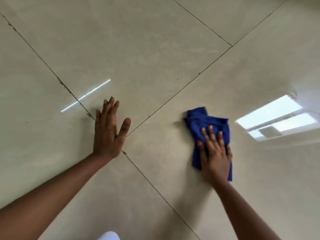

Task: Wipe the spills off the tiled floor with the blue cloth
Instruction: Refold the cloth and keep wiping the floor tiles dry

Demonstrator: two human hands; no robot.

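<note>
A crumpled blue cloth (204, 122) lies on the glossy beige tiled floor (147, 58), right of centre. My right hand (215, 153) presses flat on the cloth's near half, fingers spread over it. My left hand (109, 130) rests flat on the bare tile to the left, fingers apart, holding nothing, close to where the dark grout lines cross. No spill stands out on the tiles; a few tiny dark specks (199, 73) dot the grout line beyond the hands.
Dark grout lines (181, 88) cross the floor diagonally. A bright window reflection (277, 116) shines on the tile at right and a thin light streak (86, 95) at left. Something white (110, 236) shows at the bottom edge.
</note>
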